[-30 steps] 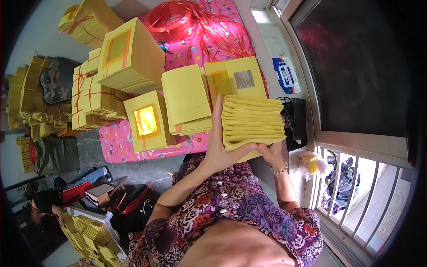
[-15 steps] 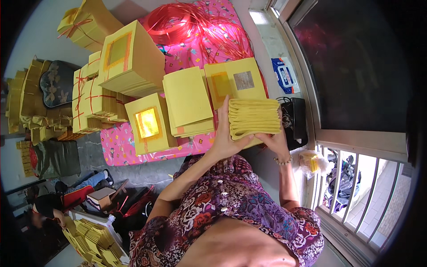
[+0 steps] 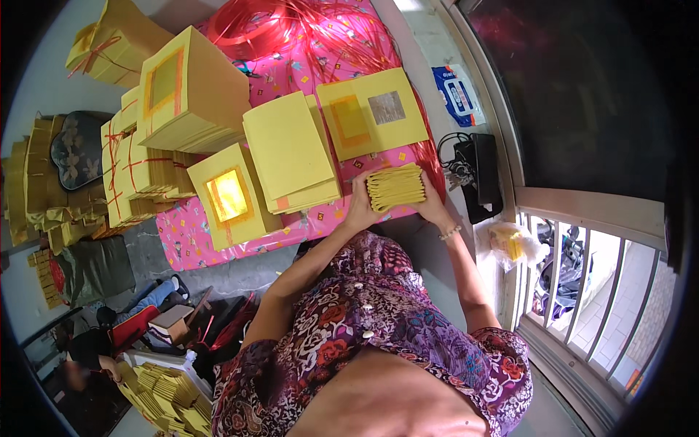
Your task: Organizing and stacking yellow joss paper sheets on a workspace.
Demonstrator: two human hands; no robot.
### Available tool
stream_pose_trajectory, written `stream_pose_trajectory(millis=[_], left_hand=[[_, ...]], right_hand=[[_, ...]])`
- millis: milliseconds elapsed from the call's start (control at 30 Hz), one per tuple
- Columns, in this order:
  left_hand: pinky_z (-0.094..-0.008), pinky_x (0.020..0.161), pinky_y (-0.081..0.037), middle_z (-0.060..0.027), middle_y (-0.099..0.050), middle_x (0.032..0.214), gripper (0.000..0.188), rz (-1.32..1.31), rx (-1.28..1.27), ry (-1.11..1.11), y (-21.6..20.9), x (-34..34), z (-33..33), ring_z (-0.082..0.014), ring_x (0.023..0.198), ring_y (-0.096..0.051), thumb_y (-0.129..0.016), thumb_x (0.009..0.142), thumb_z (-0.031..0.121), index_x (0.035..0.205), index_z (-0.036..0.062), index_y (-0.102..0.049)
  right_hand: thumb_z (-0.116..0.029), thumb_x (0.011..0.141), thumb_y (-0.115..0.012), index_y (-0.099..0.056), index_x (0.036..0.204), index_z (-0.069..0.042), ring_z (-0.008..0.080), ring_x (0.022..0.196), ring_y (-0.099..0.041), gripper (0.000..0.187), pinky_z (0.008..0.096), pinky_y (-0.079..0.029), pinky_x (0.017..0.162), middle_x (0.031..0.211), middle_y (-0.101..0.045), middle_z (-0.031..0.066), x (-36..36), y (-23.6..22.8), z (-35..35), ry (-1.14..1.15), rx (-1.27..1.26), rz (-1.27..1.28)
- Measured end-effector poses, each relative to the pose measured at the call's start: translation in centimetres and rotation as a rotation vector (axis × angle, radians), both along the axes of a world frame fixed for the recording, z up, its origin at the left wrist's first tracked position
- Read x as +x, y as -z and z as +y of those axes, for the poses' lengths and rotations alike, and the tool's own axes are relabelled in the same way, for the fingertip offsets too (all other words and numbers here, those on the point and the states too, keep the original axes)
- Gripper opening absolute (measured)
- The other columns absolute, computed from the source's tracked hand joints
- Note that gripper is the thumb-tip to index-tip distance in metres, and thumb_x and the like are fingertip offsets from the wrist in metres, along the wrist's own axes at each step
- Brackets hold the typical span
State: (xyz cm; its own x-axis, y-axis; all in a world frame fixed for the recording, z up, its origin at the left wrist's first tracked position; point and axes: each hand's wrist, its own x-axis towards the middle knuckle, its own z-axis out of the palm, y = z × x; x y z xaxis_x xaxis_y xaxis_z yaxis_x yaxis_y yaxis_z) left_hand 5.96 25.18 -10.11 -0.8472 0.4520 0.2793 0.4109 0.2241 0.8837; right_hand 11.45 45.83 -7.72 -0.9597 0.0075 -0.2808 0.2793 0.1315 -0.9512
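Between my two hands is a stack of folded yellow paper [image 3: 396, 187], its folded edges facing up toward me. My left hand [image 3: 362, 204] grips its left side, and my right hand [image 3: 435, 204], below a bead bracelet [image 3: 450, 233], grips its right side. The stack is at the near edge of the pink patterned tabletop [image 3: 291, 76]. Just beyond it lies a yellow sheet [image 3: 373, 116] with a gold square and a silver square. To the left are a pile of plain yellow sheets [image 3: 287, 149] and a pile topped by a shiny gold square [image 3: 228, 197].
A tall yellow paper stack [image 3: 196, 87] and red-tied bundles [image 3: 145, 175] stand at the left. Red plastic strapping [image 3: 247, 29] lies coiled at the back. On the right ledge are a wipes packet [image 3: 459, 96] and a black bag [image 3: 484, 175]. Another person [image 3: 91, 353] is at the lower left.
Both hands have drawn the folded stack lower and farther from my view, toward the table's near edge. The sheet with two squares now shows fully. The whole view has shifted slightly.
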Motion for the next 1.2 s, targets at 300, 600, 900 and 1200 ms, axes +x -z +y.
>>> stream_pose_trajectory(millis=[300,600,900,1200], left_hand=[[-0.0445,0.104,-0.035,-0.0174,-0.047,0.129,0.094,-0.002,0.064,-0.007,-1.2,0.3,-0.5,-0.0346,0.119,-0.045,-0.088,0.068,0.026,0.139,0.0021,-0.032],[-0.0469,0.108,-0.032,-0.0218,-0.040,0.136,0.100,-0.097,0.042,-0.007,0.3,0.7,-0.6,-0.0399,0.125,-0.040,-0.089,0.064,0.025,0.140,0.0031,-0.029],[-0.0467,0.106,-0.034,-0.0232,-0.042,0.133,0.097,-0.043,0.045,0.014,0.5,0.4,-0.6,-0.0409,0.124,-0.041,-0.090,0.062,0.024,0.136,0.0025,-0.032],[-0.0430,0.103,-0.040,-0.0192,-0.047,0.126,0.096,-0.029,0.004,0.001,0.1,0.2,-0.5,-0.0357,0.118,-0.048,-0.092,0.063,0.030,0.134,0.0005,-0.035]], right_hand=[[-0.022,0.088,-0.069,-0.023,0.151,-0.001,0.0379,0.143,-0.028,0.081,0.0452,-0.023,0.117,0.149,-0.037,0.0209,-2.3,-11.0,-2.1,-0.063,0.479,0.415],[-0.019,0.097,-0.050,-0.048,0.135,-0.003,0.0401,0.135,-0.039,0.041,0.0551,-0.029,0.111,0.136,-0.050,0.0205,-9.5,-5.1,-9.0,-0.129,0.971,0.366],[-0.024,0.096,-0.053,-0.057,0.121,-0.003,0.0369,0.118,-0.052,0.032,0.0536,-0.032,0.109,0.116,-0.058,0.0185,-9.2,-5.5,-7.9,-0.097,0.724,0.393],[-0.031,0.065,-0.085,-0.043,0.140,-0.010,0.0385,0.133,-0.041,0.089,0.0537,-0.022,0.115,0.135,-0.049,0.0142,-4.1,-9.8,-3.9,-0.584,1.022,0.293]])
